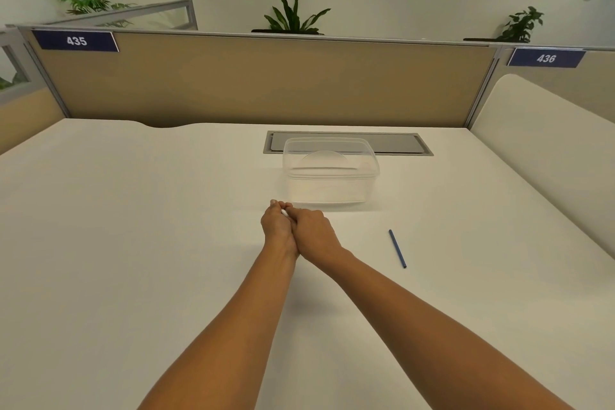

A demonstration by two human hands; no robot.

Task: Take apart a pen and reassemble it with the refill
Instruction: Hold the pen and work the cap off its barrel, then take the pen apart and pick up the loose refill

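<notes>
My left hand (276,226) and my right hand (312,230) are pressed together over the middle of the white desk (133,243). Both close on a small white pen part (284,212), of which only a sliver shows between the fingers. The rest of that part is hidden inside the two fists. A thin blue refill (397,248) lies loose on the desk to the right of my right hand, apart from it.
A clear plastic container (329,173) stands just beyond my hands. Behind it a grey cable hatch (399,143) is set into the desk. A beige partition (266,83) closes the far edge, and a cream side panel (549,150) rises at the right.
</notes>
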